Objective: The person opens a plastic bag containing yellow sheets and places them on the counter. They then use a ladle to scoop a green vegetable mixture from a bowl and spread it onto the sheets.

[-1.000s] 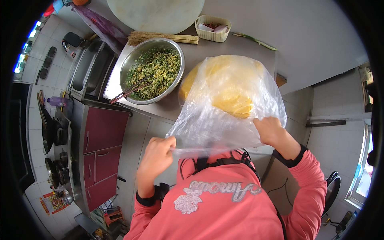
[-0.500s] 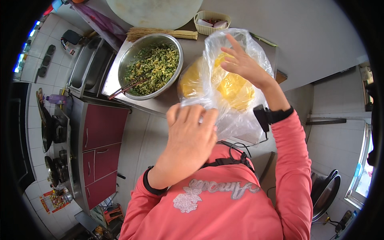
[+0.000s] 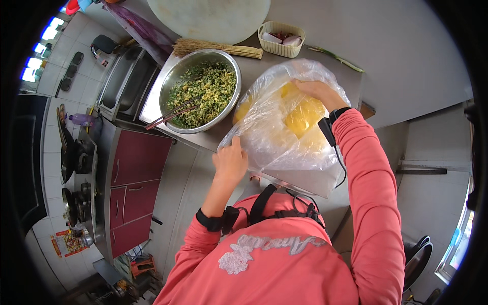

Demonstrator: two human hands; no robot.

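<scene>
A clear plastic bag (image 3: 264, 147) lies spread on the counter, with something yellow (image 3: 304, 116) showing inside and through it; its exact kind is hidden by the film. My left hand (image 3: 231, 161) is closed on the bag's near left edge, one finger pointing up along the film. At the bag's far right side, my right hand (image 3: 321, 93) has its fingers drawn together on the plastic beside the yellow contents. Left of the bag stands a steel bowl (image 3: 237, 101) of chopped greens mixed with yellow bits (image 3: 206, 94). Brown chopsticks (image 3: 170, 116) rest in it, sticking out over the rim.
Behind the bowl lies a straw whisk brush (image 3: 218, 48), near a round pale board (image 3: 208, 18). A cream basket (image 3: 281, 47) holds onion pieces, with a green onion stalk (image 3: 338, 58) beside it. A sink (image 3: 122, 81) and red cabinets (image 3: 140, 162) are on the left.
The plastic bag now lies lower and wider over the yellow contents. My right hand has come down onto it from above; my left hand has moved lower, holding the bag's edge.
</scene>
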